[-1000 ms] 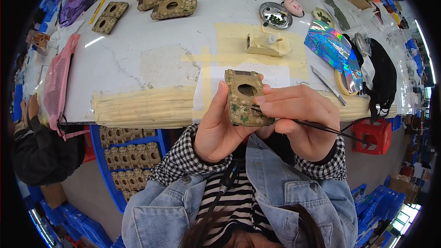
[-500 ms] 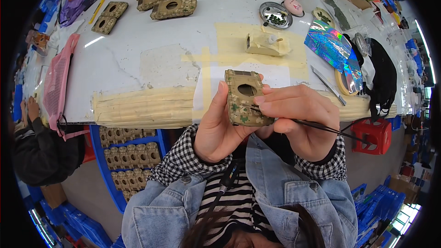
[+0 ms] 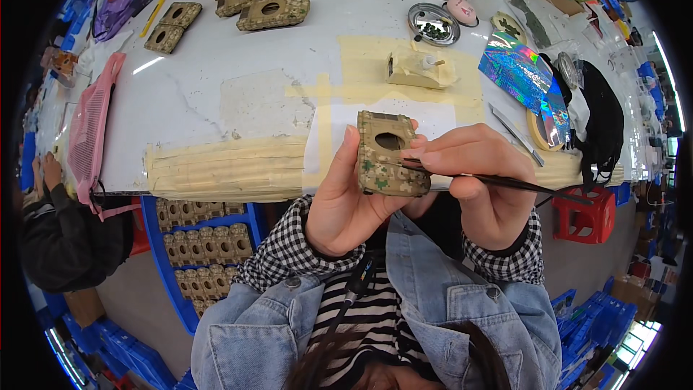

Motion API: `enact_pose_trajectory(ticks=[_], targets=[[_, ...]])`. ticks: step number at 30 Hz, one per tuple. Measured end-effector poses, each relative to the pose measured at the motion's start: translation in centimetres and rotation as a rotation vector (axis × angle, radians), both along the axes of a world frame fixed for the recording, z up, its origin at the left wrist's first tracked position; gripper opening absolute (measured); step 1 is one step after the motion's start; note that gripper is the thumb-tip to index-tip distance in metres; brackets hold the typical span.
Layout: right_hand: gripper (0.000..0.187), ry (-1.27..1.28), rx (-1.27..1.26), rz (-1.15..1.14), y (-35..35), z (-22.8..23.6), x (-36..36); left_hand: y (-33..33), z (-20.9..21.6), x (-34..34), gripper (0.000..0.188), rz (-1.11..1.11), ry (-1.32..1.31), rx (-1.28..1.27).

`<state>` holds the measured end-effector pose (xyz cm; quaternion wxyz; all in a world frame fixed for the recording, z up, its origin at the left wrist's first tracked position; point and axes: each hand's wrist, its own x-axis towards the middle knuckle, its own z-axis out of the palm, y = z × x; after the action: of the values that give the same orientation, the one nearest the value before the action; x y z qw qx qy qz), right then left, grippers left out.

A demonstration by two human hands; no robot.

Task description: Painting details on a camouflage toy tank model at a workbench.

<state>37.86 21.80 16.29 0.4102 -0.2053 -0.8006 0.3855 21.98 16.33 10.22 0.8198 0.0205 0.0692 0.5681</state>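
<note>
A camouflage-patterned toy tank hull, with a round hole in its top, is held over the table's front edge. My left hand is closed around its left side and underside. Black tweezers lie in my right hand, pinched between thumb and fingers. Their tips are at the hull's right side, just below the round hole. My fingertips partly cover the tips, and I cannot make out whether anything is between them.
More camouflage hulls stand at the back left; a blue tray below holds several rows. Beyond my hands are a taped block with a nozzle and a metal dish of small dark green parts. Silver tweezers lie right, a pink mesh pouch left.
The tweezers have swung to a flatter angle, and my right fingers have shifted slightly up and right. The hull has tilted a little in my left hand.
</note>
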Motion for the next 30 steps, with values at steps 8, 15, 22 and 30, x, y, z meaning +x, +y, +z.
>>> enact_pose_trajectory(ticks=[8,15,22,30], targets=[[0.018,-0.023,0.024,-0.01,0.03,-0.12,-0.25,-0.04,-0.34,-0.04,0.059,-0.012,-0.052,-0.01],[0.017,-0.058,0.053,-0.012,0.03,0.16,-0.47,-0.06,-0.56,-0.08,0.058,-0.017,-0.069,0.006],[0.017,-0.065,0.081,-0.011,0.1,0.24,-0.6,-0.01,-0.55,-0.13,0.057,-0.018,-0.035,0.001],[0.017,-0.065,0.07,-0.015,0.1,0.29,-0.63,0.0,-0.58,-0.12,0.057,-0.018,-0.042,0.007]])
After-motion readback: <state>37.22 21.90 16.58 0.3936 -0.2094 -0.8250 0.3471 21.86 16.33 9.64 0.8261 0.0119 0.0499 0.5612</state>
